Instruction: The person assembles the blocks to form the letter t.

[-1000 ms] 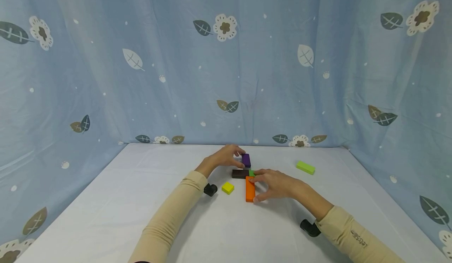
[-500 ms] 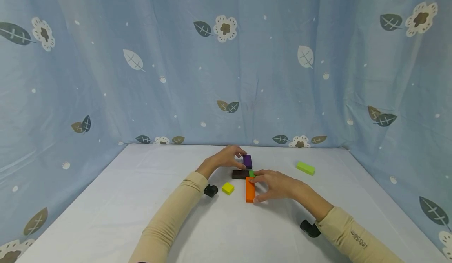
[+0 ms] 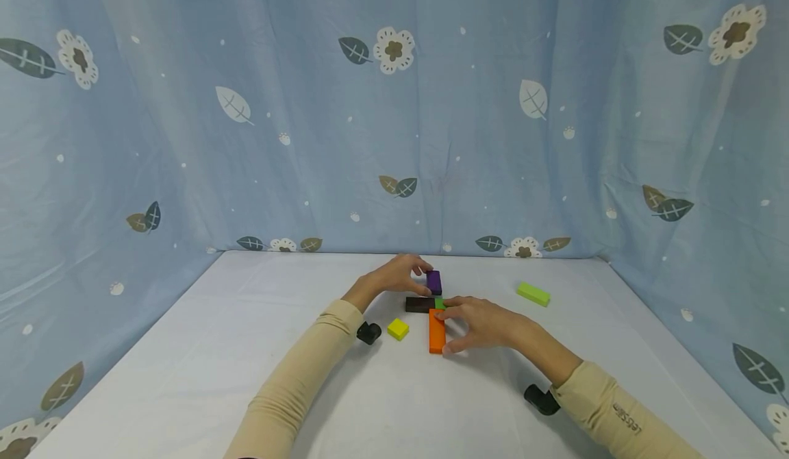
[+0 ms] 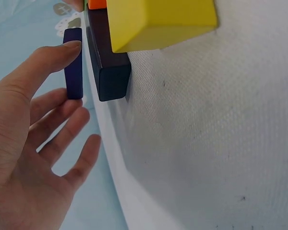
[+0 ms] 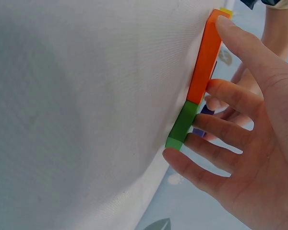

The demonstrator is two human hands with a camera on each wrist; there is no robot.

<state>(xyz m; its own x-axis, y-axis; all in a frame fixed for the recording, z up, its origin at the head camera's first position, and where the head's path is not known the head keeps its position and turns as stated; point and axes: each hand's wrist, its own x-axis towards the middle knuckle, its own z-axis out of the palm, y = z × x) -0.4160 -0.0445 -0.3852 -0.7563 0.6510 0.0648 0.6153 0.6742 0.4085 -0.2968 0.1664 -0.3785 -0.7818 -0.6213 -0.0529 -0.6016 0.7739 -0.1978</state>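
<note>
In the head view my left hand (image 3: 394, 274) reaches across the table to a purple block (image 3: 434, 282). The left wrist view shows its thumb and forefinger at opposite ends of that block, pinching it. My right hand (image 3: 481, 322) holds an orange block (image 3: 437, 332), thumb at the near end and forefinger at the far end. Its other fingers lie along a green block (image 5: 182, 122) that meets the orange one end to end. A dark brown block (image 3: 420, 305) lies crosswise left of the green one, just in front of the purple block.
A yellow block (image 3: 398, 329) sits left of the orange one, near the left wrist's black camera (image 3: 368, 333). Farther right lies a lime green block (image 3: 533, 293). The white table (image 3: 246, 349) ends at a blue patterned curtain (image 3: 419, 116).
The purple block has slid slightly to the right, with the left fingertips following it. My right hand and the orange, green and brown blocks stay in place.
</note>
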